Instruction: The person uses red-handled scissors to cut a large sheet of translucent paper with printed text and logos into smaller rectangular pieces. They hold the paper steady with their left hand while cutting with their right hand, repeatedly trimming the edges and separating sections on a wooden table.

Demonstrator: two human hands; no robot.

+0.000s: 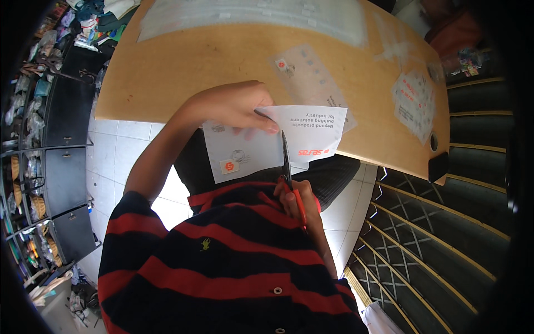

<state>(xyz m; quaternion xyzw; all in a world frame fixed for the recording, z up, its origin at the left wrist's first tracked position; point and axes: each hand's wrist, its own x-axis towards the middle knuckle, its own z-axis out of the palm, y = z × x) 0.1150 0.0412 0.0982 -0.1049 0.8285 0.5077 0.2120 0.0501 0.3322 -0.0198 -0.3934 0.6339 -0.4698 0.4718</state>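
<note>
My left hand (240,106) pinches a white printed paper (253,153) near its far edge, thumb on top. The paper hangs over the table's near edge, above my lap, and carries grey print and red marks. In my right hand (299,196) is a pair of scissors (287,156) with red handles, its fingers wrapped through the grips. The dark blades point away from me and lie along the paper's middle, where the right part tilts apart from the left. How far the cut runs cannot be made out.
The brown table (183,67) curves around in front. On it lie a translucent sheet (250,16) at the far side, a printed sheet (306,72) beyond my hands and more printed sheets (414,106) at right. Black shelving (67,122) stands left, a folding metal gate (423,222) right.
</note>
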